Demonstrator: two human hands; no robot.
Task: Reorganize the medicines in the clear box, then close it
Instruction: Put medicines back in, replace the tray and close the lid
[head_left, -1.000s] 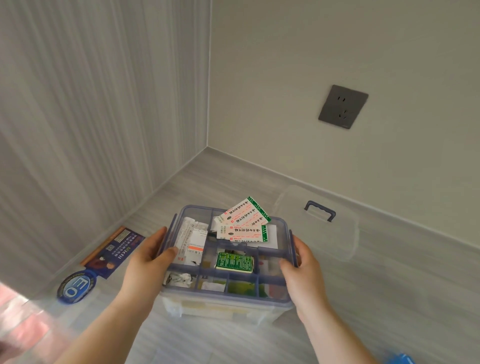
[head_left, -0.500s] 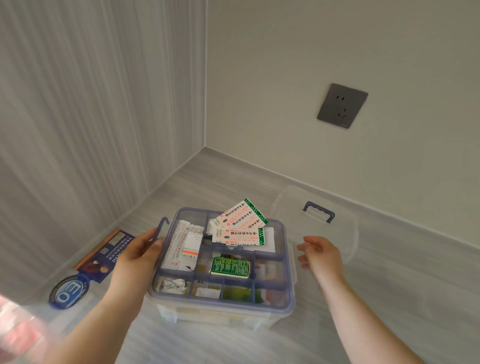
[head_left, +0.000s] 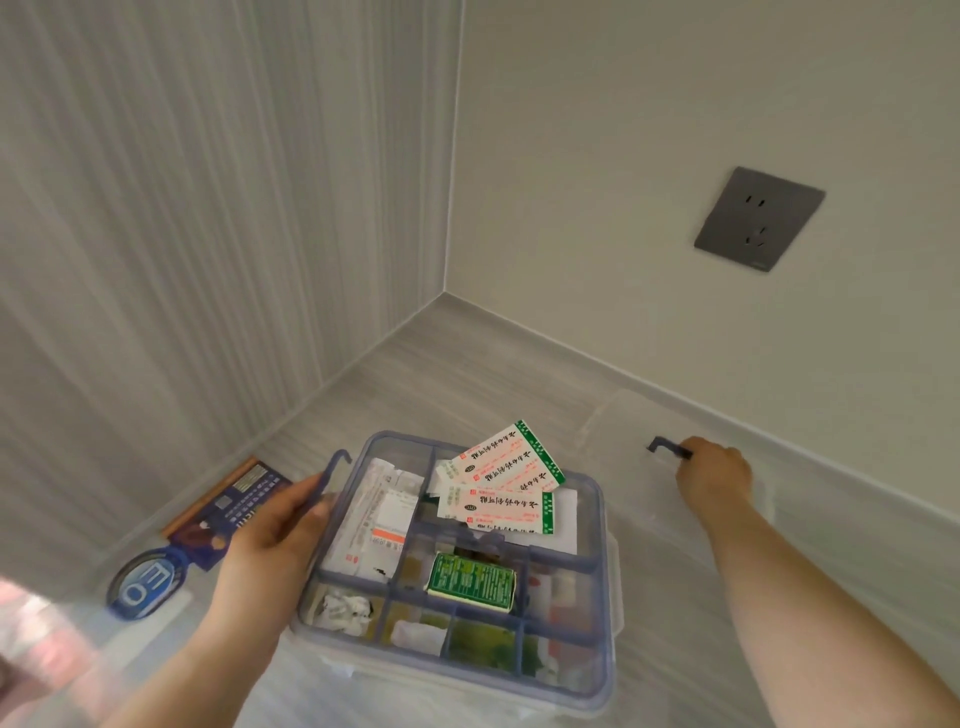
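1. The clear box (head_left: 457, 670) sits on the counter (head_left: 467, 364) near the corner of the two walls, open, with its blue divided tray (head_left: 587, 561) seated on top and the medicines lying in the compartments.
2. Our left hand (head_left: 270, 535) curls around the raised blue side latch (head_left: 332, 478) at the box's left edge and steadies the box.
3. Our right hand (head_left: 714, 475) is closed on the dark handle (head_left: 670, 448) of the clear lid (head_left: 623, 431), which lies on the counter just behind and to the right of the box.
4. We judge the step in hand to be fetching the lid to close the box.
5. To do it well, we should first press flat the white and green sachets (head_left: 501, 483), which fan above the tray rim at the back, or the lid may not seat.
6. We should then bring the lid over squarely, lower it level, and swing both latches up only once all edges sit down.
7. The green carton (head_left: 472, 579) also rides on the dividers and wants tucking in.
8. Writing: the sachets carry printed characters too small for us to read; the blue oval tag (head_left: 148, 584) to the left shows "EO"; the blue leaflet (head_left: 228, 514) beside it is illegible.
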